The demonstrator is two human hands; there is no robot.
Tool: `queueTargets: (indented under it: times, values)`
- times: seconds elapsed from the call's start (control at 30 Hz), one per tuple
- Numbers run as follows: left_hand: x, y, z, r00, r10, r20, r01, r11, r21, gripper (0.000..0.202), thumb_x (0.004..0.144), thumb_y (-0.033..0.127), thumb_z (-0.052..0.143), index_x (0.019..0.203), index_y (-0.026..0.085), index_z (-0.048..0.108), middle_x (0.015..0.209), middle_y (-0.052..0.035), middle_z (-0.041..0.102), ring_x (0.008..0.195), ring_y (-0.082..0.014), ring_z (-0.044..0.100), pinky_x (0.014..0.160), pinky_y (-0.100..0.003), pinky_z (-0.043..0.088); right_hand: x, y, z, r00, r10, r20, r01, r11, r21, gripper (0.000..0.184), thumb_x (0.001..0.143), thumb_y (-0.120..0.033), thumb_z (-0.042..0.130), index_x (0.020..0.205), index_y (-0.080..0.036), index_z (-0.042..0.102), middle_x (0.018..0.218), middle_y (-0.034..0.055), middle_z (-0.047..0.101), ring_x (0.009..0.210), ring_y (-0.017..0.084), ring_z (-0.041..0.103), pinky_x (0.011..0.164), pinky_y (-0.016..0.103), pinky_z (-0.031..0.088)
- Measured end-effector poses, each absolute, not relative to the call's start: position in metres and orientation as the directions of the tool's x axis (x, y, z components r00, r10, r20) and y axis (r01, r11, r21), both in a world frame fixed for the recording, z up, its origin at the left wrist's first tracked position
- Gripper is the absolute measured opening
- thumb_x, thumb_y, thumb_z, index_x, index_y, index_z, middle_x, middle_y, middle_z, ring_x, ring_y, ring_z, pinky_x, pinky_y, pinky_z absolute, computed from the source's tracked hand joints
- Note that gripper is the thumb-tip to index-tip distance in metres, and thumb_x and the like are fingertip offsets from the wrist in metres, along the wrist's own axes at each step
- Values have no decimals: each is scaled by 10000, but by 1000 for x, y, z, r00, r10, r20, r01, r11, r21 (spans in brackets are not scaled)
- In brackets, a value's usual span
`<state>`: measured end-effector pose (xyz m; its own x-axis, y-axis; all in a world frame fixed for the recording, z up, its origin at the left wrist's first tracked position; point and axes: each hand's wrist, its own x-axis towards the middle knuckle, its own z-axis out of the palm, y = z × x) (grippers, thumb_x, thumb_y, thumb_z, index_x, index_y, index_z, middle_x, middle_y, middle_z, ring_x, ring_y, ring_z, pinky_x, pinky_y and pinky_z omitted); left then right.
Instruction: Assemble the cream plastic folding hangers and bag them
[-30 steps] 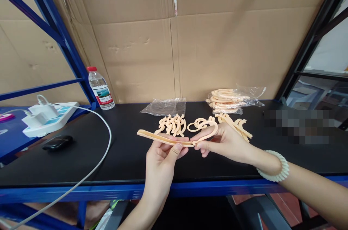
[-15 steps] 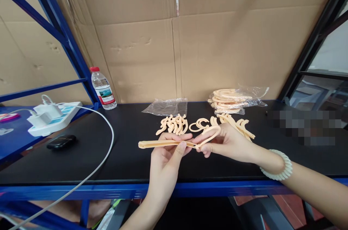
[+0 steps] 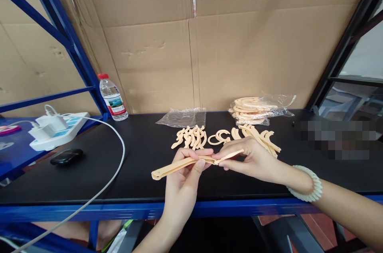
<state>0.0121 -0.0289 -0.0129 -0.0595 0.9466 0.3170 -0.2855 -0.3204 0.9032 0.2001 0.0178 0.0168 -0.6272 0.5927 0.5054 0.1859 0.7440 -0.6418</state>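
Note:
Between the fingers of my left hand (image 3: 185, 173) is a long beige plastic hanger arm (image 3: 170, 168), a channel-shaped strip with a small hole at its free end. That free end points left and slightly down. My right hand (image 3: 248, 159) pinches a beige hanger hook (image 3: 229, 156) seen nearly edge-on, its base meeting the strip's right end. Fingers hide part of that joint. Behind my hands lie a pile of short curved beige pieces (image 3: 191, 137), several ring-like hooks (image 3: 220, 137), and longer beige strips (image 3: 266, 139) partly behind my right hand.
At the back of the black table (image 3: 134, 181) are an empty-looking clear bag (image 3: 184, 117) and a bag of beige parts (image 3: 254, 109). To the left are a water bottle (image 3: 113, 99), a black mouse-like object (image 3: 67, 157), a power strip (image 3: 60, 129) and a white cable (image 3: 119, 165). Cardboard (image 3: 149, 57) stands behind.
The hanger arm's left end has dipped and turned, showing its open channel. The hook has rotated from a visible loop to nearly edge-on. Both hands keep their hold.

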Motion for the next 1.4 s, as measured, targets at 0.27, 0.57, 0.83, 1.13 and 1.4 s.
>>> queueTargets:
  times: [0.27, 0.57, 0.83, 1.13, 1.4]
  values:
    - [17, -32, -11, -117, 946, 302, -344, -323, 882, 193, 819, 218, 726, 771, 182, 543, 947, -63, 769, 948, -213, 725, 843, -329, 593, 199, 18, 12, -572, 502, 649, 191, 851, -489, 217, 885, -127, 627, 1051, -194, 749, 824, 55, 741, 701, 158, 659, 631, 277, 510]
    - [20, -32, -8, -147, 953, 265, -363, -301, 882, 240, 783, 241, 768, 779, 171, 539, 918, -85, 780, 952, -222, 733, 795, -306, 611, 199, 19, 10, -555, 477, 681, 170, 867, -469, 221, 899, -133, 619, 1069, -194, 746, 806, 56, 740, 696, 155, 661, 643, 282, 518]
    - [18, -30, -8, -148, 971, 187, -323, -226, 919, 302, 744, 243, 800, 898, 151, 557, 860, -80, 787, 856, -214, 755, 697, -268, 629, 197, 20, 13, -575, 751, 324, 99, 456, -884, 162, 829, -273, 710, 943, -169, 761, 837, 43, 738, 589, 115, 662, 595, 256, 583]
    - [17, -25, -7, -179, 972, 152, -308, -202, 930, 365, 702, 277, 827, 906, 145, 554, 824, -69, 783, 821, -206, 755, 698, -274, 623, 190, 16, 11, -520, 804, 288, 76, 379, -922, 181, 785, -295, 747, 846, -141, 676, 816, 38, 675, 622, 127, 664, 574, 267, 602]
    - [17, -27, -5, -110, 972, 206, -283, -229, 931, 359, 664, 221, 843, 837, 175, 531, 758, -39, 773, 715, -178, 742, 700, -276, 597, 190, 14, 12, -603, 765, 226, -24, 265, -964, 294, 767, -234, 761, 988, -166, 581, 758, -9, 670, 651, 125, 674, 611, 277, 619]
